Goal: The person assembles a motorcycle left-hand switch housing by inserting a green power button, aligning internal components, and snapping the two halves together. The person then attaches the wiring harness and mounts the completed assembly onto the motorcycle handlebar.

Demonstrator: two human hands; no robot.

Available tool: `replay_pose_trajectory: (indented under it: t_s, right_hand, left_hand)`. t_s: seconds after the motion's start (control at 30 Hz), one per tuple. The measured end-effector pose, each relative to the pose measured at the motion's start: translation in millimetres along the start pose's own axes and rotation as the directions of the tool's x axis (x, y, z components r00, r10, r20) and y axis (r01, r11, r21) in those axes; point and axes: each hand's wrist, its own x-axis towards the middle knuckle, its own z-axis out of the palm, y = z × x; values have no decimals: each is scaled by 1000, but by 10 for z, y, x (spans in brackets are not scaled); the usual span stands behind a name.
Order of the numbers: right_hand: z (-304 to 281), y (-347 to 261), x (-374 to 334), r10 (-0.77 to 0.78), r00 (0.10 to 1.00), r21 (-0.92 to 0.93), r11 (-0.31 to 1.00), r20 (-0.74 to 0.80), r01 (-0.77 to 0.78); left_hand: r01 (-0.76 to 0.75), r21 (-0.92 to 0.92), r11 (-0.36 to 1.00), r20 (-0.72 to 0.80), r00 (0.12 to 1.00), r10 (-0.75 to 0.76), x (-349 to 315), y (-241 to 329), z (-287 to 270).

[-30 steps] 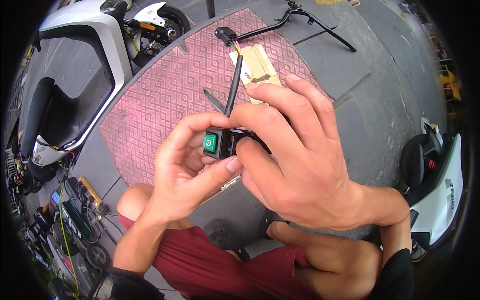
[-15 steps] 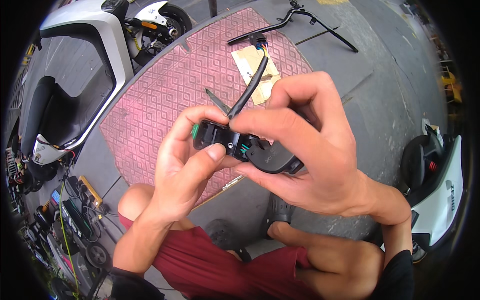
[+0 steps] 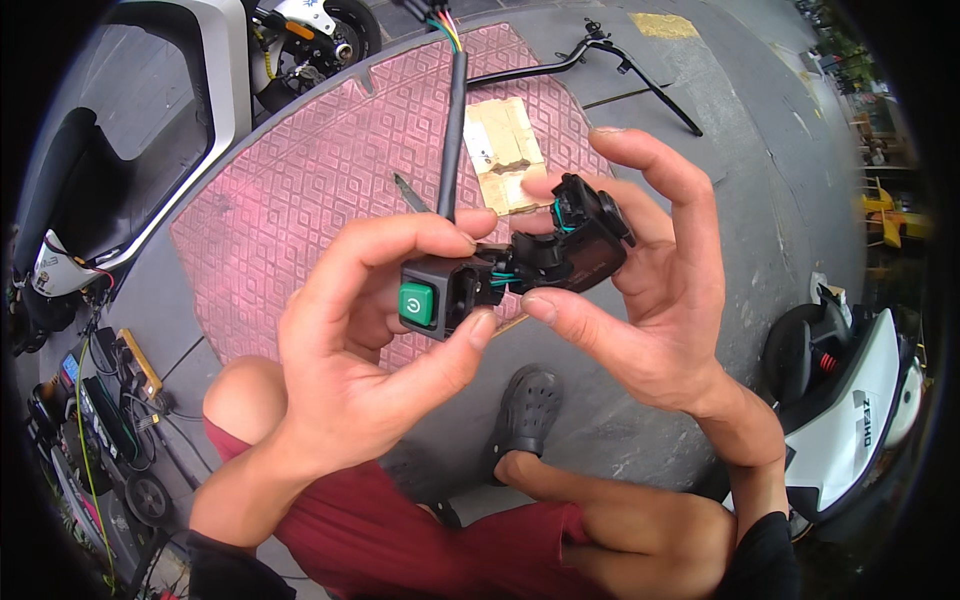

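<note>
A black handlebar switch housing is parted into two halves, with thin green wires (image 3: 503,279) running between them. My left hand (image 3: 350,330) grips the half with the green power button (image 3: 416,304), thumb below and index finger above. The curved other half (image 3: 592,252) rests in my right hand (image 3: 660,300), against the fingers behind it, with the thumb at its lower edge; the index finger stands off, raised. A black sheathed cable (image 3: 453,140) rises from the switch to colored wires and a dark connector at the top edge.
A pink patterned mat (image 3: 270,200) lies ahead on the grey floor, carrying a torn cardboard piece (image 3: 490,130) and a dark pointed tool (image 3: 408,192). Beyond is a bent black metal frame (image 3: 585,50). Scooters stand left and right (image 3: 850,430); cables and tools lie lower left.
The switch has been turned so its green button faces up. My right index finger has left the cable's base and lifted away. The cable now stands more upright.
</note>
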Motion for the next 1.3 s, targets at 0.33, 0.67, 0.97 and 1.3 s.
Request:
replay_pose_trajectory:
  t_s: [0.33,0.67,0.97,1.3]
  right_hand:
    - [155,-90,45,-24,999,-131,991,-21,21]
    - [286,131,-20,-148,984,4,989,-95,149]
    - [495,253,-127,-362,858,-23,924,-364,381]
    - [533,54,-140,-133,908,20,988,-398,154]
  left_hand:
    - [310,-456,834,-12,935,-354,31,93,-2]
    - [98,-165,981,-24,994,-103,-58,5,13]
    - [-105,-26,994,-21,994,104,-108,21,71]
    - [-124,-41,991,-95,988,120,-158,-64,166]
